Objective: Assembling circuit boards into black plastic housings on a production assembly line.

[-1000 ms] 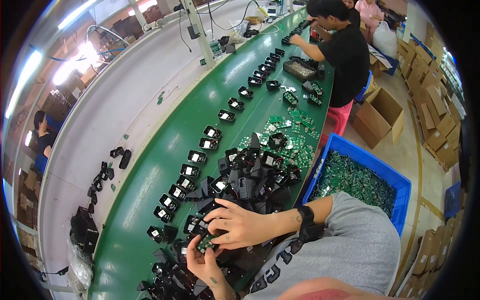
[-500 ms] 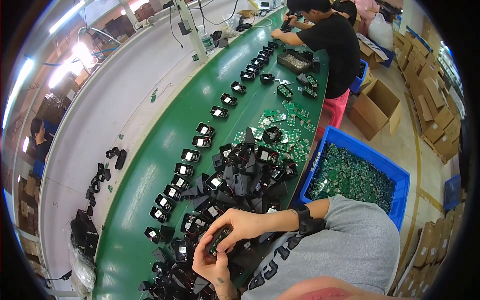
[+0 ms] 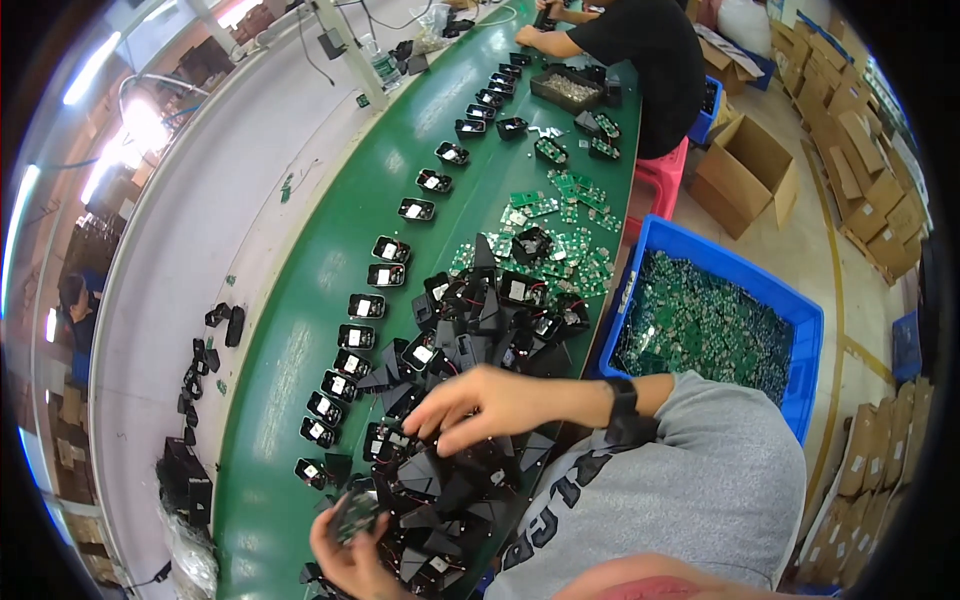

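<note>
Green belt [image 3: 300, 380]: left hand [image 3: 350, 555] pinches circuit board [image 3: 352, 512]; right hand [image 3: 490, 405] spread, empty.

Right hand [image 3: 490, 405] palm down, fingers spread and drooping, left hand [image 3: 345, 550] low, fingers curled upward

Hands of the wearer: two, left hand [image 3: 350, 555] at lower left, right hand [image 3: 490, 405] at centre.
Other people: one co-worker [image 3: 650, 50] at the top of the frame.
Blue bins of green boards: one large blue bin [image 3: 790, 310] at right.
Open cardboard boxes: one open cardboard box [image 3: 745, 170] at upper right.
Black housings in the belt row: too many to count surely, well over a dozen [image 3: 366, 306].
</note>
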A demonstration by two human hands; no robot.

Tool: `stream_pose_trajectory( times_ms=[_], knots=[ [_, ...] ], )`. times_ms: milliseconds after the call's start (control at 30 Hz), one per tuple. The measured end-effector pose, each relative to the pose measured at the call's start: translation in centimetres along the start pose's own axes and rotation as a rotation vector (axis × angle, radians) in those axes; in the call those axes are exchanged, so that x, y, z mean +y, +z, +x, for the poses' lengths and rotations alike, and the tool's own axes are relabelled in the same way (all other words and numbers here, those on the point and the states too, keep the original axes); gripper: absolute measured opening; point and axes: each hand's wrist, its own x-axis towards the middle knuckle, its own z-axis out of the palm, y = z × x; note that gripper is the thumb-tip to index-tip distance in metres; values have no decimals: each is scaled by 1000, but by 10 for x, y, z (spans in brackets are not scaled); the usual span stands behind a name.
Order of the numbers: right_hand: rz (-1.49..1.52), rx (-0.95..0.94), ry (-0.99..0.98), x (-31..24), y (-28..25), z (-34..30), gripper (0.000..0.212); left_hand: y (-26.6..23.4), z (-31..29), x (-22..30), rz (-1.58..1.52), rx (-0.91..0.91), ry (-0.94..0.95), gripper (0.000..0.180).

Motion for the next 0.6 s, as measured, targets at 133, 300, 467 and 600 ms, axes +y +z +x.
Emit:
stream_pose_trajectory(
  times_ms=[133, 300, 467, 600],
  knots=[
    [43, 308, -37, 0, -44, -13, 21, -23, -6, 29, 40, 281, -234, 47],
    [335, -110, -639, -71, -42, -37, 11, -56, 11, 15, 90, 273, 62, 51],
    [639, -654, -617, -135, -11, -15, 11, -129, 105, -12, 373, 316, 37, 45],
    [597, -651, -145, -149, -6, -24, 17, -267, 129, -113, 834, 412, -254, 45]
  ],
)
